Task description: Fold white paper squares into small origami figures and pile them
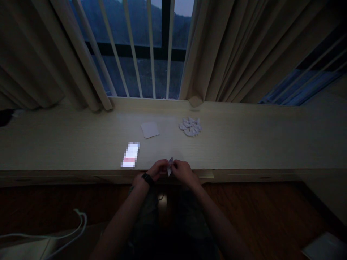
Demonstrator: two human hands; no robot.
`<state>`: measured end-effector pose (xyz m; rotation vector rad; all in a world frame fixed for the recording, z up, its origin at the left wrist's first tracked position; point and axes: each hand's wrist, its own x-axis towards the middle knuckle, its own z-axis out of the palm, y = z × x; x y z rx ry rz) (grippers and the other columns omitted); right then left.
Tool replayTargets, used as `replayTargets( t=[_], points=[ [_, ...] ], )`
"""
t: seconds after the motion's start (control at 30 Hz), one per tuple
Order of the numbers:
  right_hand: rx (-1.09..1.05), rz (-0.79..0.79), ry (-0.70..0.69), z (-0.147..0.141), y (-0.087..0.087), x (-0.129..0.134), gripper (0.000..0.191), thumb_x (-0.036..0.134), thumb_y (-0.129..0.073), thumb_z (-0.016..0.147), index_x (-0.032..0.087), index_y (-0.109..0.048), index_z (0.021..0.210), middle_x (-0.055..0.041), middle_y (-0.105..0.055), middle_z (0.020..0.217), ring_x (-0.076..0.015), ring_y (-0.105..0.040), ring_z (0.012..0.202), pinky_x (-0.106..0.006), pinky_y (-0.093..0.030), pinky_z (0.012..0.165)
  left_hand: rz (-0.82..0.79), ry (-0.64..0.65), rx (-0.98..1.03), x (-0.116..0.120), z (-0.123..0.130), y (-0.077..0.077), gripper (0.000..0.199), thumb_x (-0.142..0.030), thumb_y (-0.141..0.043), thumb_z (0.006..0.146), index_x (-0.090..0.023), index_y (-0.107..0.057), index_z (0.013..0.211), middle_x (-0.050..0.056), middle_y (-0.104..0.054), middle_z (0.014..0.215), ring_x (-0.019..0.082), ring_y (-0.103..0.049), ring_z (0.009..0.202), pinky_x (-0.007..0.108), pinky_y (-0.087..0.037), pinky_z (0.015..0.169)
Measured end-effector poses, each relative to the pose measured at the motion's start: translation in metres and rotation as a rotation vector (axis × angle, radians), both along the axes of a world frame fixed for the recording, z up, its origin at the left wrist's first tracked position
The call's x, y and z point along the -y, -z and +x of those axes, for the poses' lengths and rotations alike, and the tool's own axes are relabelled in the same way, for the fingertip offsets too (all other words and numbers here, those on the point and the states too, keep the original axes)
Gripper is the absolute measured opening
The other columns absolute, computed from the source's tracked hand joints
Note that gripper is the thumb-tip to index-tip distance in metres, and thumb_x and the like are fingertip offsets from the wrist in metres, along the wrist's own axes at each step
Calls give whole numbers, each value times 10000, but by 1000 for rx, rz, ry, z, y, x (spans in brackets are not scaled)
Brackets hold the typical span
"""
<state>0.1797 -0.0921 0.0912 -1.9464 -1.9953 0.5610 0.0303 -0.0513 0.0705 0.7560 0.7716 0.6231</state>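
Note:
A small folded piece of paper [170, 167] is held between my two hands at the front edge of the pale counter [238, 144]. My left hand [159, 169], with a dark watch on its wrist, grips the paper from the left. From the right, my right hand [183, 170] pinches the same piece. Beyond them lies a small stack of square white paper [150, 130]. To the right of that stack is a pile of small crumpled or folded white pieces [190, 127]; its details are too small to tell.
A lit phone [130, 155], its screen blurred, lies left of my hands. Behind the counter are a barred window [146, 72] and beige curtains [211, 54]. A white cable [81, 220] shows at the lower left, above the wooden floor [260, 213].

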Motion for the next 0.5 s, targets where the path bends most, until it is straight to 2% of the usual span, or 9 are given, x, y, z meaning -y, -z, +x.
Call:
replayTargets(
  t=[0.1, 0.2, 0.33, 0.5],
  points=[
    [18, -7, 12, -1, -2, -1, 272, 373, -476, 881, 185, -670, 845, -88, -697, 812, -178, -609, 699, -254, -299, 580, 36, 11, -64, 0, 3, 4, 227, -240, -685, 592, -133, -562, 749, -23, -527, 650, 64, -470, 546, 176, -333, 487],
    [25, -4, 23, -1, -3, 0, 285, 391, -476, 878, 188, -673, 837, -87, -696, 798, -182, -608, 688, -257, -297, 569, 87, -7, -119, -1, 6, 8, 194, -257, -666, 621, -132, -550, 713, -36, -501, 598, 56, -438, 502, 180, -314, 473],
    [51, -11, 37, -1, -4, 1, 257, 370, -494, 862, 186, -672, 835, -93, -694, 788, -187, -604, 676, -264, -295, 565, 119, -51, -116, -1, 8, 11, 175, -242, -650, 618, -139, -513, 649, -44, -471, 562, 59, -420, 481, 184, -297, 453],
    [73, -25, 60, -1, -1, 2, 260, 357, -486, 858, 179, -675, 841, -108, -691, 786, -190, -602, 667, -266, -295, 562, 121, -27, -96, -1, 8, 11, 154, -218, -638, 614, -134, -509, 616, -42, -459, 553, 54, -399, 474, 180, -293, 442]
  ],
)
